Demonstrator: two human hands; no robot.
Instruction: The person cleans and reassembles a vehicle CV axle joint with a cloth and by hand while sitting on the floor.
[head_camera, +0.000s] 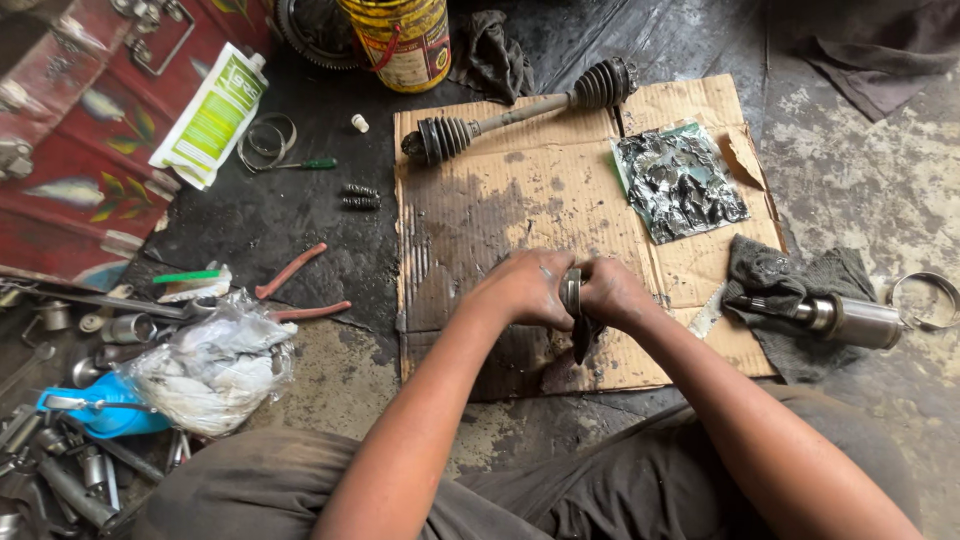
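Note:
My left hand (522, 288) and my right hand (612, 292) meet over a greasy sheet of cardboard (480, 210). Between them both grip a small round metal joint part (571, 290), with a dark greasy piece (582, 340) hanging below it. Fingers hide most of the part. A drive axle shaft (520, 112) with two ribbed rubber boots lies across the cardboard's far edge. An opened foil grease packet (680, 182) smeared with black grease lies to the right of my hands.
A metal joint housing (850, 320) rests on a dark rag (790, 290) at right, beside a hose clamp (925, 300). Red-handled pliers (300, 290), a crumpled plastic bag (212, 365), loose tools, a white tube (212, 115) and a yellow can (400, 40) lie left and back.

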